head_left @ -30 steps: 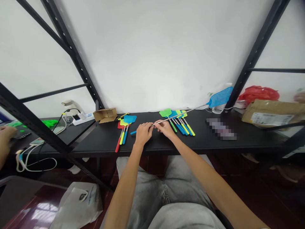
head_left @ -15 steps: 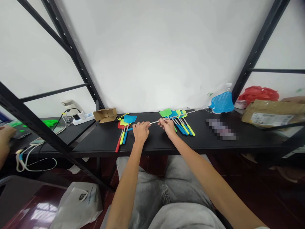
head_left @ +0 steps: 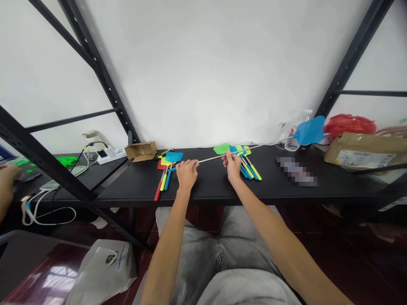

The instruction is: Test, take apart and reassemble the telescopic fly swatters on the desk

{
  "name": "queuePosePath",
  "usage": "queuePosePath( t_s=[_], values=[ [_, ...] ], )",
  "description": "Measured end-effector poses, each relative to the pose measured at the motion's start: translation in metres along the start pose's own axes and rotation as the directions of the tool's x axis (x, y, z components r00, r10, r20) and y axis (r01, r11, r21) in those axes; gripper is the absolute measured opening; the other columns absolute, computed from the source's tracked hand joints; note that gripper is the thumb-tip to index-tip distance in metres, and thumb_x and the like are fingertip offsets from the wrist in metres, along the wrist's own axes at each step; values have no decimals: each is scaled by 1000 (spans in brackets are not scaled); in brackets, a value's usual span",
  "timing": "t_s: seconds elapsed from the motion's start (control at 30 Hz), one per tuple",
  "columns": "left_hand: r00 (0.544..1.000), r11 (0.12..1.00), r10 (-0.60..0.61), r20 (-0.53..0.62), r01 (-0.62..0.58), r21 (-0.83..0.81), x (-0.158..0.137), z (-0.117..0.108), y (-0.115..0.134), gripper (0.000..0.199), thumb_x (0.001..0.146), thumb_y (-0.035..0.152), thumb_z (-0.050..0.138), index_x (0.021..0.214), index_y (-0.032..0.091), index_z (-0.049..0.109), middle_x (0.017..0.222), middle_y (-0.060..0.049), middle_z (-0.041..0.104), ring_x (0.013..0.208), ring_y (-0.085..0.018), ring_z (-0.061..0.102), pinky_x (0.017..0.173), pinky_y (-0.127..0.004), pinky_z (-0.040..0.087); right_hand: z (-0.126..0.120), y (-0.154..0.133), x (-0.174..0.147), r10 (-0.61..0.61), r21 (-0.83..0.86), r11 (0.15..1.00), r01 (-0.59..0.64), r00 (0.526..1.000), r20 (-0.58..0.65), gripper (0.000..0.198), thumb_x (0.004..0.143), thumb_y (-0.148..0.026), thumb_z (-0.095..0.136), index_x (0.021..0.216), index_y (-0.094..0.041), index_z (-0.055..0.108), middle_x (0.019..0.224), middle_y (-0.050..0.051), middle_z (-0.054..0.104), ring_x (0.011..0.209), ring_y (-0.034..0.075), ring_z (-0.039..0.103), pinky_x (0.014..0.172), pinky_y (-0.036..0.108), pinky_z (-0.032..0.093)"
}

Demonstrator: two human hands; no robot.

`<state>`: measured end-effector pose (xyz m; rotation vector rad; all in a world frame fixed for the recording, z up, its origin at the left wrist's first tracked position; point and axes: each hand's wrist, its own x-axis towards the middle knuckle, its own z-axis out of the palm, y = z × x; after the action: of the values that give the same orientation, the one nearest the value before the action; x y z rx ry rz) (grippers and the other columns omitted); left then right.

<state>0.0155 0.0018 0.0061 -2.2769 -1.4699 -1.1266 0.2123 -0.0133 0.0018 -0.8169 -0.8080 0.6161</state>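
Observation:
A blue fly swatter with a long, thin metal rod spans both hands above the table, its head out to the right. My left hand is closed round its blue handle, near where the rod begins. Further along, the fingers of my right hand pinch the metal rod. Left of my hands lie short swatters with red, yellow and blue handles. Behind my right hand is a second group of swatters, a green head among them, with yellow and blue handles.
An open cardboard box and a power strip sit on the left. On the right are a plastic bottle, a blurred item, a carton and a red bag. Another person's hand shows at far left.
My right hand has slid right along the rod, away from my left hand. The blue swatter head has moved right and slightly up. My left hand keeps its hold.

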Motion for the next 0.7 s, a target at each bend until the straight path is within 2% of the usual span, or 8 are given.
queuePosePath(
  t_s=[0.13, 0.23, 0.33, 0.4, 0.7],
  values=[
    [999, 997, 51, 9, -50, -50, 0, 0, 1, 24, 98, 31, 50, 109, 25, 70, 102, -7, 72, 98, -25, 62, 88, -38, 36, 3, 4, -5, 50, -44, 998, -44, 989, 140, 45, 80, -62, 68, 91, -18, 68, 69, 2, 65, 51, 9, 48, 43, 23, 33],
    [996, 993, 84, 4, -83, -83, 0, -1, 4, 23, 98, 35, 52, 108, 25, 69, 101, -6, 73, 97, -24, 63, 89, -37, 37, 5, 6, -9, 62, -122, 992, -26, 952, 301, 44, 80, -61, 67, 92, -18, 70, 72, 3, 67, 52, 10, 50, 43, 23, 33],
    [993, 990, 113, 27, -110, -92, 0, -1, 4, 26, 98, 39, 51, 108, 25, 70, 102, -6, 74, 96, -23, 64, 90, -36, 37, 6, 7, -10, 89, -159, 987, -28, 917, 389, 44, 80, -61, 67, 90, -18, 72, 74, 4, 69, 53, 11, 51, 42, 23, 32],
    [994, 993, 100, 35, -97, -70, 0, 0, 4, 28, 99, 41, 49, 107, 25, 71, 101, -7, 75, 95, -24, 64, 89, -37, 36, 6, 8, -9, 105, -158, 986, -47, 918, 382, 43, 79, -60, 68, 87, -18, 74, 75, 5, 69, 53, 11, 51, 42, 23, 32],
    [997, 997, 75, 11, -75, -11, 2, 2, 2, 34, 99, 46, 48, 103, 27, 76, 97, -6, 78, 90, -26, 63, 87, -41, 33, 7, 7, -4, 130, -103, 988, -113, 975, 178, 43, 74, -59, 70, 77, -16, 72, 67, 4, 66, 54, 11, 52, 44, 24, 33]
  ],
)
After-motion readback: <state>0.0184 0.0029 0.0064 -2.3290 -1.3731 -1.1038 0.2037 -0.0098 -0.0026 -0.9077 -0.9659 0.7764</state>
